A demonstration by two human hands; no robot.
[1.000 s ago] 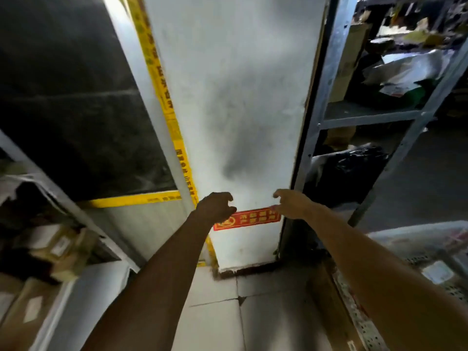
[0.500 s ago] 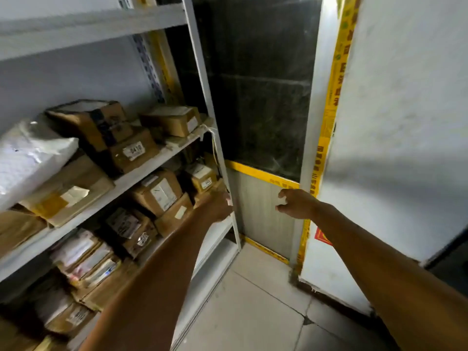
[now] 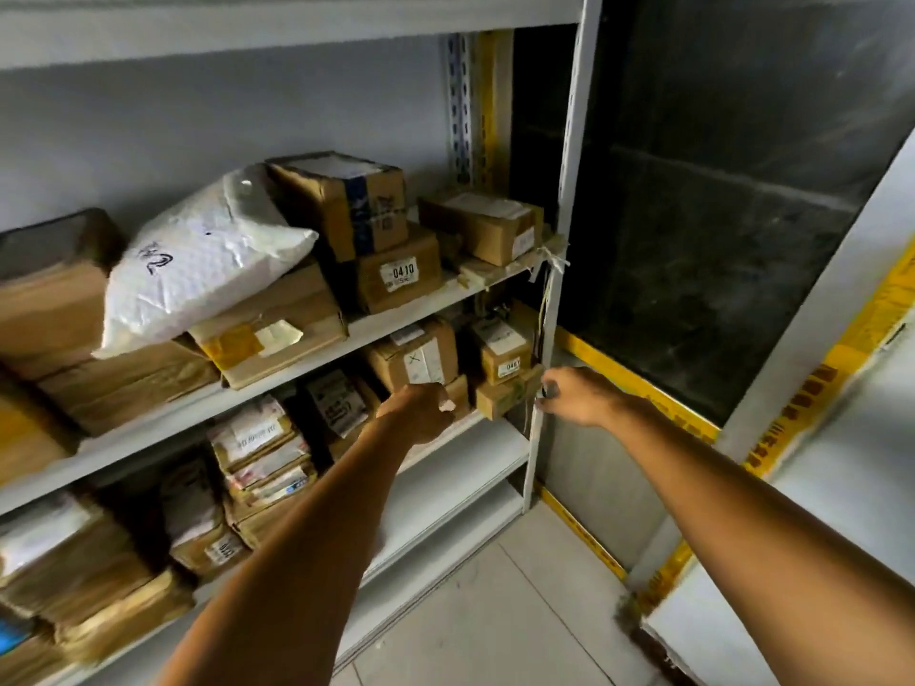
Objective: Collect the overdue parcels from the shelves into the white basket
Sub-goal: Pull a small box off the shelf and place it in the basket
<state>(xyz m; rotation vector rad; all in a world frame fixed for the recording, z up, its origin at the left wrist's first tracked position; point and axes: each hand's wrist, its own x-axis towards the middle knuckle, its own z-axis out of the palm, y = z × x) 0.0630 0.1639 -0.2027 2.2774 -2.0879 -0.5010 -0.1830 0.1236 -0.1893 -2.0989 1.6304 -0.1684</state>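
Grey metal shelving packed with brown parcels. Left hand curled, holding nothing, just before a brown cardboard box with white label on the middle tier. Right hand curled beside the grey upright post; grip impossible to tell. White bubble mailer one tier up.

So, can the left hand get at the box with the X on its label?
Probably yes: the left hand is right in front of that box on the shelf, with nothing between them. A smaller box sits close beside it, though.
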